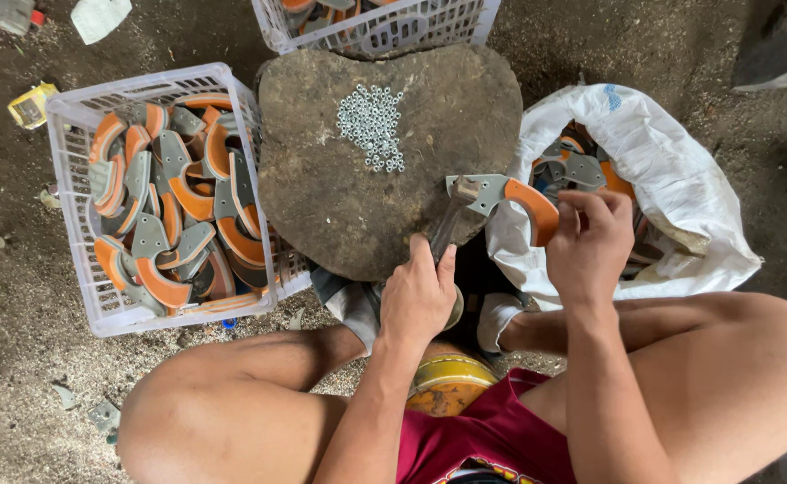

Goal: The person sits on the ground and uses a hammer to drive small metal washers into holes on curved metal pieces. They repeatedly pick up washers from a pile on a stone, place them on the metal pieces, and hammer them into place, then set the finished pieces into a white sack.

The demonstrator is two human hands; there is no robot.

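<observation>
From the head camera, the person sits low with knees spread around a flat, worn stone block point(384, 152), which seems to serve as an anvil at arm's reach. The left hand point(418, 300) is closed around the handle of a hammer point(452, 220), whose head lies at the block's right edge. The right hand point(591, 242) is curled, fingers pinching a curved grey-and-orange handle piece point(510, 199) so that its grey end rests on that same edge just beside the hammer head, apparently to steady it. A cluster of small silver nuts point(371, 125) lies near the block's top centre, within easy pick-up. A white plastic basket point(75, 206) full of similar pieces stands off the block's left edge, a white sack point(671, 179) holding more off its right, and a second basket point(375, 31) beyond its far edge.
</observation>
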